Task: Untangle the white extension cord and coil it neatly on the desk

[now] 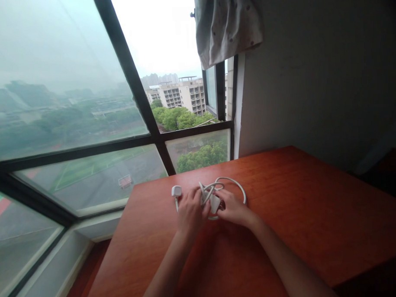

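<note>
Near the middle of the red-brown table (301, 223), left hand (190, 213) with fingers curled over the white cable (240, 187) and right hand (234, 208) closed on its white adapter block (215, 203), loops apparently mid-gathering, plug (176, 191) lying loose just far-left, steady hold on the coil probably needed next.

A: Where does the view look from?
B: The person's head, facing forward and down across the table (300, 214).
A: How near?
B: Close. The left hand (189, 214) and right hand (234, 208) sit mid-frame, with the window (69, 105) to the left and the wall (312, 75) to the right. It is the only view.
</note>
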A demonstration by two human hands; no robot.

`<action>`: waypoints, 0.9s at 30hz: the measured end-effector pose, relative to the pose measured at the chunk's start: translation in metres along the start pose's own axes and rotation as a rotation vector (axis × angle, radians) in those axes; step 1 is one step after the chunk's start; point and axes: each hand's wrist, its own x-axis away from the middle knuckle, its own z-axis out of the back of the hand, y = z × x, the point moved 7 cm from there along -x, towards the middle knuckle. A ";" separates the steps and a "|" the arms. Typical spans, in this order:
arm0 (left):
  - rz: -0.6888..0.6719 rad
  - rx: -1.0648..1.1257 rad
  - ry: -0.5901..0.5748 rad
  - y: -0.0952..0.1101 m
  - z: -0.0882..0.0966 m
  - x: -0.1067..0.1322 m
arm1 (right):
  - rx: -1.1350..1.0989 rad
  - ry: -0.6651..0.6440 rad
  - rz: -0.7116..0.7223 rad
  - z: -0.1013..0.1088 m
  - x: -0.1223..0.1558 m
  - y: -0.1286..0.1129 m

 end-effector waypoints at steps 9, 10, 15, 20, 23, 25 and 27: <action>0.065 -0.003 -0.116 -0.004 -0.005 0.000 | -0.089 -0.120 -0.045 0.024 0.004 0.010; 0.064 -0.011 -0.133 -0.003 -0.006 0.000 | -0.101 -0.106 -0.061 0.024 0.004 0.012; -0.012 0.018 -0.193 -0.003 -0.007 -0.001 | -0.234 0.006 -0.182 0.033 0.004 0.027; 0.024 0.040 -0.244 -0.016 -0.004 -0.002 | -0.317 -0.184 -0.264 0.043 0.015 0.042; 0.044 0.013 -0.244 -0.023 -0.002 -0.003 | -0.230 -0.168 -0.266 0.058 0.022 0.059; 0.053 0.004 -0.236 -0.026 -0.001 -0.004 | -0.198 -0.122 -0.260 0.066 0.026 0.073; 0.057 0.009 -0.223 -0.028 0.000 -0.003 | -0.154 -0.091 -0.273 0.072 0.030 0.087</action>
